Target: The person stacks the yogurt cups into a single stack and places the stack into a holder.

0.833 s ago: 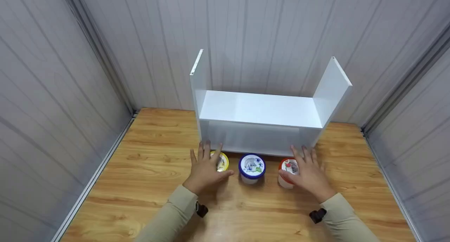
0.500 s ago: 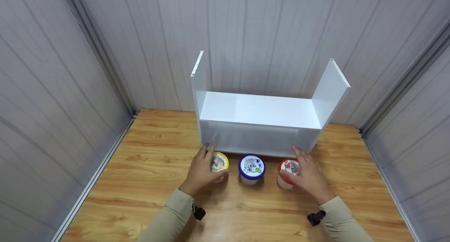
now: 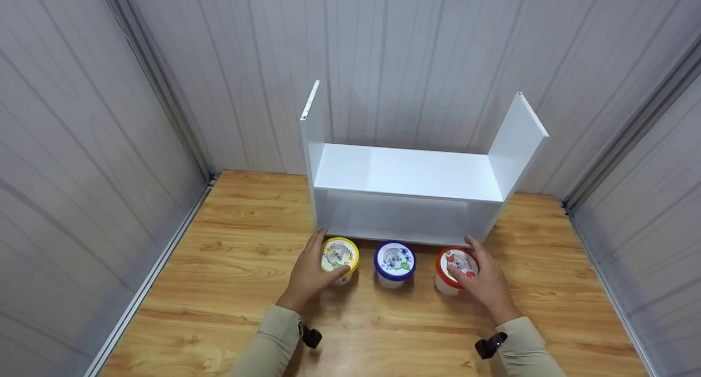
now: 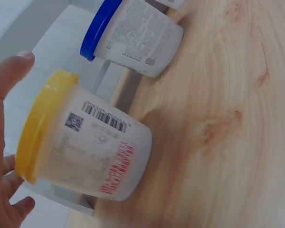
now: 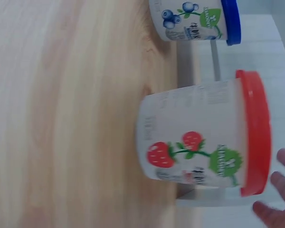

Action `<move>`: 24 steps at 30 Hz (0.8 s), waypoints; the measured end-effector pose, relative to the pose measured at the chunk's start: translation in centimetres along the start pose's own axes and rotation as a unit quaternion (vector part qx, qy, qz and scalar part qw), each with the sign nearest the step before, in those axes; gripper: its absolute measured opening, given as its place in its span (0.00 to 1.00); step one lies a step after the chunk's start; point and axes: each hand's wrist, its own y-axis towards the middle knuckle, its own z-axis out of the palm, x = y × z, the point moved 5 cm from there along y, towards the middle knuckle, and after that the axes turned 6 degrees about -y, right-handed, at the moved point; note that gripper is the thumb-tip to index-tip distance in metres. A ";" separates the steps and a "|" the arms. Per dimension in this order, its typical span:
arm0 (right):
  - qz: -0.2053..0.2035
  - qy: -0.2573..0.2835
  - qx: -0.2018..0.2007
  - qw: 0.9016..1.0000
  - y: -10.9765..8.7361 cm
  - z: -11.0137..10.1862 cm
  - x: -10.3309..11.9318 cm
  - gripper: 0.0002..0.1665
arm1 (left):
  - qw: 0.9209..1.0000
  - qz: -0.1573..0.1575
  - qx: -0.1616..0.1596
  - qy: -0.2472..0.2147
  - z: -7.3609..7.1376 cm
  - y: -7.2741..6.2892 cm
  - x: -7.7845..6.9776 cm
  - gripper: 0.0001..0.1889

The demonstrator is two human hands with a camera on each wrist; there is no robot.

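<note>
Three white tubs stand in a row on the wooden table: one with a yellow lid (image 3: 339, 255), one with a blue lid (image 3: 394, 260) and one with a red lid (image 3: 457, 266). My left hand (image 3: 310, 273) is spread around the yellow-lidded tub; in the left wrist view its thumb stays apart from the lid, and the fingers are partly behind it. My right hand (image 3: 487, 281) arches over the outer side of the red-lidded tub, whose strawberry print (image 5: 180, 149) faces the right wrist camera. The fingers there show a gap from the lid. Neither hand touches the blue-lidded tub.
Directly behind the tubs stands a white shelf unit (image 3: 408, 171) with two tall side panels and a lower compartment. Panelled walls (image 3: 416, 53) enclose the wooden table (image 3: 230, 289) at the back and both sides.
Both hands have drawn back a little toward the person, and the left fingers have come closer together. More of the yellow and red lids shows now. The tubs stand about where they were.
</note>
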 end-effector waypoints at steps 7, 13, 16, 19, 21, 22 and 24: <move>-0.003 0.060 -0.052 0.997 -0.5 0.5 -1.4 0.50 | 0.997 -0.003 0.022 -0.076 0.1 -0.6 1.1 0.57; 0.019 0.114 -0.025 0.993 -1.0 1.3 -2.8 0.51 | 0.990 -0.002 0.021 -0.140 0.4 -1.1 2.1 0.46; 0.025 0.141 -0.020 0.989 -1.1 1.5 -3.3 0.50 | 0.986 -0.003 0.017 -0.168 0.5 -1.2 2.3 0.42; 0.030 0.164 -0.021 0.986 -1.3 1.6 -3.8 0.47 | 0.981 -0.017 0.018 -0.190 0.8 -1.3 2.6 0.38; 0.031 0.167 -0.021 0.985 -1.3 1.8 -4.1 0.46 | 0.977 -0.038 0.018 -0.208 1.1 -1.4 3.0 0.36; 0.033 0.168 -0.019 0.985 -1.4 1.9 -4.3 0.46 | 0.974 -0.048 0.016 -0.221 1.3 -1.5 3.2 0.34; 0.036 0.168 -0.018 0.985 -1.4 2.0 -4.6 0.45 | 0.967 -0.066 0.010 -0.246 1.5 -1.6 3.5 0.33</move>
